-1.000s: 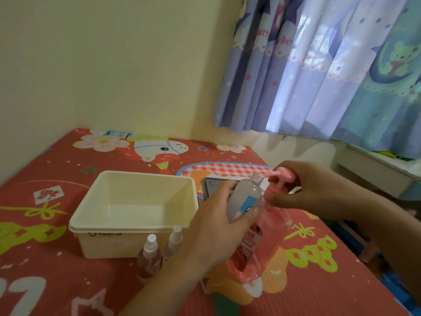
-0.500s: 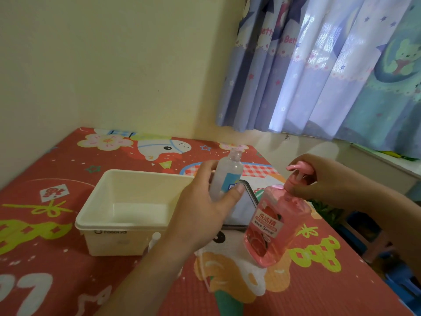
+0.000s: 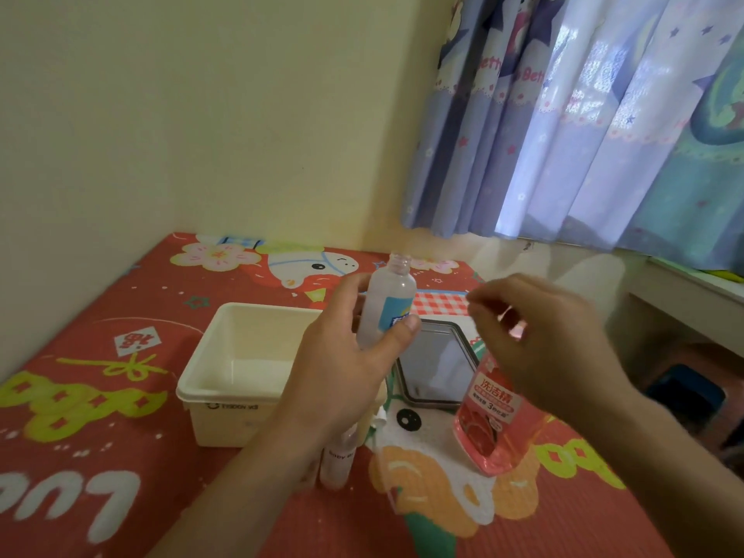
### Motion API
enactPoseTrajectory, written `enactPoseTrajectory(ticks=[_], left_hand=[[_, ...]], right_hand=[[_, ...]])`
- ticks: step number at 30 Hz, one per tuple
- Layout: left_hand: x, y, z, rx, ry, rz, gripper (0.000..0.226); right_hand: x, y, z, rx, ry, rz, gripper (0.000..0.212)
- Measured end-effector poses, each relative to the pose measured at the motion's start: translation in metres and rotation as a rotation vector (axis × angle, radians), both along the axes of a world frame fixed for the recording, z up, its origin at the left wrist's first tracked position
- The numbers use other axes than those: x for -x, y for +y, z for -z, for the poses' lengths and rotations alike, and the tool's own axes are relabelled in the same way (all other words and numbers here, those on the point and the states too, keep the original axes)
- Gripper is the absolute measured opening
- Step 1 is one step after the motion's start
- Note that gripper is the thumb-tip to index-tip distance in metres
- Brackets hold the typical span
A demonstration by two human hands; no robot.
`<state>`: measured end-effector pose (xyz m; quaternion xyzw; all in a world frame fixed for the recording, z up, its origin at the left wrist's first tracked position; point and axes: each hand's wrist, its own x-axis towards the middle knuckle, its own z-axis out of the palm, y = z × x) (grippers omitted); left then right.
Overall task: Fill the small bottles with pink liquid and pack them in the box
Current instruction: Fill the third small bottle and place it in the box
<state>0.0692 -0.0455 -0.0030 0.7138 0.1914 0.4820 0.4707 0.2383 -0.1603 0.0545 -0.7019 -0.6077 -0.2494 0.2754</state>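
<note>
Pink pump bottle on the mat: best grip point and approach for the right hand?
Probably the narrow neck under the pump head, from above and the right. The pink pump bottle stands upright, its body wide and flat, so the neck suits a curled grip. The right hand hovers over the top, hiding the pump head.

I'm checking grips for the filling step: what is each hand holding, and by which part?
The left hand grips the uncapped small bottle round its lower body, thumb on the label. The right hand holds nothing, above the pink pump bottle.
</note>
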Motion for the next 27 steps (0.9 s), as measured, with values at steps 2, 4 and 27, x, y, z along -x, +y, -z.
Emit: enactPoseTrajectory(ticks=[2,4,27], left_hand=[[0.006,0.002,0.000,-0.003,-0.017,-0.022,0.031],[0.013,0.004,0.000,-0.016,-0.029,-0.047,0.028],[0.045,0.035,0.008,-0.008,-0.097,-0.141,0.031]], right_hand=[[0.009,0.012,0.022,0.085,0.035,-0.014,0.008],[0.012,0.025,0.049,0.218,0.116,0.042,0.012],[-0.004,0.092,0.153,0.727,0.626,0.257,0.018]])
